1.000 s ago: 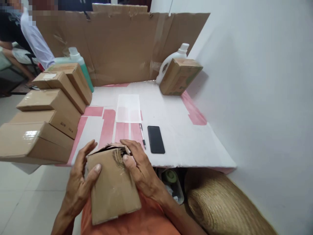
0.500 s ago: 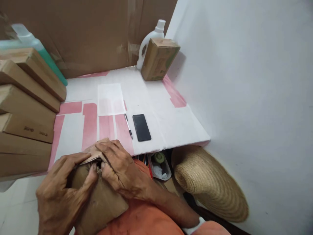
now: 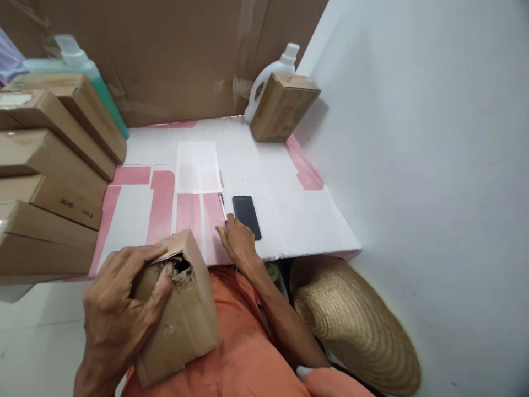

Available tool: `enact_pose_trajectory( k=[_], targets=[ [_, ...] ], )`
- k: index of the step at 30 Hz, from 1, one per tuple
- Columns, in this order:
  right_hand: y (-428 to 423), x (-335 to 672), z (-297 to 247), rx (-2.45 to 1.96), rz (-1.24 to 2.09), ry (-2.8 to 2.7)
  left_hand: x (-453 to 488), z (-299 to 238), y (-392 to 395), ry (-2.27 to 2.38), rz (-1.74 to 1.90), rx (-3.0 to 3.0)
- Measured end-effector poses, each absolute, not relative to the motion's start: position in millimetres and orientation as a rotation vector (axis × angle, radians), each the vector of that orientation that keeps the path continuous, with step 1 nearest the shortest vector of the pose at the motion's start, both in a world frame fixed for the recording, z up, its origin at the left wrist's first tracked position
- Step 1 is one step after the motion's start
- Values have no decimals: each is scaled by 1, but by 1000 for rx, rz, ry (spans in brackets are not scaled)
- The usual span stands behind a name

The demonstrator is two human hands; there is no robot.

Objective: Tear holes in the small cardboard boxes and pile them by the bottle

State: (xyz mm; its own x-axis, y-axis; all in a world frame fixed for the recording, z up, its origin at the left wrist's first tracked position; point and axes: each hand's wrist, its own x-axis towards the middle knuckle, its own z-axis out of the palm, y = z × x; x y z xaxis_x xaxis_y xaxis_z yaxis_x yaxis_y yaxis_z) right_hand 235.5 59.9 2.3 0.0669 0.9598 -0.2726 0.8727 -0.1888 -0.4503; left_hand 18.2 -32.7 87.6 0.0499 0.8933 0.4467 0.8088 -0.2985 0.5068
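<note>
My left hand (image 3: 124, 309) is closed round a brown cardboard box (image 3: 182, 325), its thumb beside a torn, ragged hole (image 3: 182, 266) near the top edge. The box is tilted and rests against my orange clothing. Dark shapes show in the hole, too unclear to name. At the table's near edge, my right hand (image 3: 239, 240) reaches over a pen (image 3: 222, 205), thumb and forefinger apart on either side of it. The pen's lower part is hidden by the hand. A black phone (image 3: 247, 216) lies just right of the fingers.
Several cardboard boxes (image 3: 61, 193) stand at the left, before a bottle of green liquid (image 3: 103, 91). A sheet of paper (image 3: 198, 165) lies on the table (image 3: 285, 204). A white jug (image 3: 264, 80) and small box (image 3: 285, 107) stand at the back. A straw hat (image 3: 355, 325) leans against the wall.
My right hand has let go of the box and moved out to the pen on the table. The hole now shows more fully. The view has shifted slightly left.
</note>
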Motion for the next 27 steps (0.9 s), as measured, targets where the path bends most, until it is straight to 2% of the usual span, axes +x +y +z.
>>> enact_pose_trajectory(
  k=[3, 12, 14, 19, 23, 27],
  targets=[
    [69, 234, -10, -2381, 765, -1897, 19, 89, -32, 1780, 1092, 2200],
    [78, 246, -19, -2258, 848, -1857, 18, 92, -33, 1693, 1004, 2321],
    [77, 253, -17, -2096, 941, -1797, 19, 92, -32, 1690, 996, 2340],
    [51, 256, 19, -1215, 1373, -1207, 21, 93, -31, 1676, 963, 2375],
    [12, 244, 65, -937, 1349, -1141, 21, 94, -31, 1664, 899, 2424],
    [-13, 230, 88, -859, 1147, -1371, 21, 93, -32, 1672, 890, 2421]
  ],
)
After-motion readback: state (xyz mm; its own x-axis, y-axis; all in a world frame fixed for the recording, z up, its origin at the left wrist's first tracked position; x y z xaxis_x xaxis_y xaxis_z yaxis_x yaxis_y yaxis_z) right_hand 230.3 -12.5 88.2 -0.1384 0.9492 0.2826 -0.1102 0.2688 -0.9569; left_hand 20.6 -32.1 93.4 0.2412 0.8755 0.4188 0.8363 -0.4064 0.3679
